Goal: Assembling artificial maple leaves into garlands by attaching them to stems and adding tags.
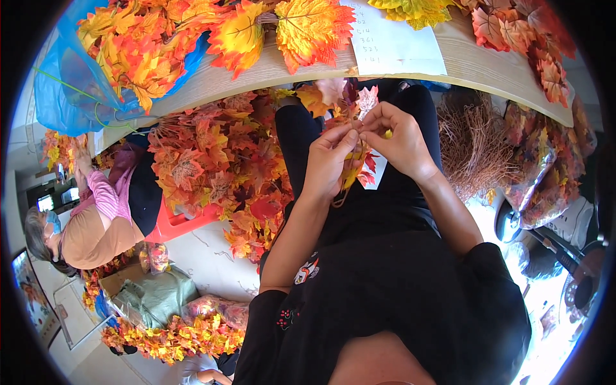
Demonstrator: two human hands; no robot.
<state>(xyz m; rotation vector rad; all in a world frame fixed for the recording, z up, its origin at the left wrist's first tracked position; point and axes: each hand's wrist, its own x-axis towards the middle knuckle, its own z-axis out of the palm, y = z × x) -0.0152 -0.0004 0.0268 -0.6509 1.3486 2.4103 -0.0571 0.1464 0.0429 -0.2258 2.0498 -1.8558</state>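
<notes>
Over my lap, my left hand [329, 160] and my right hand [399, 136] meet with thumbs and fingertips pinched together. Between them they hold a thin stem of an artificial maple-leaf garland [367, 98]; the exact pinch point is too small to make out. Pink, orange, red and yellow leaves of this garland show beyond and below my fingers. A thin tan strand [341, 197] dangles under my left hand. A large heap of red and orange leaf garlands [212, 147] hangs from the table edge, left of my legs.
A curved wooden tabletop [256, 76] lies ahead, bearing orange leaf bunches [314, 29], a written paper sheet [399, 42] and a blue plastic bag [74, 96]. Brown bare vines [475, 144] and bagged leaves [539, 160] sit at right. Another person [106, 224] works at far left.
</notes>
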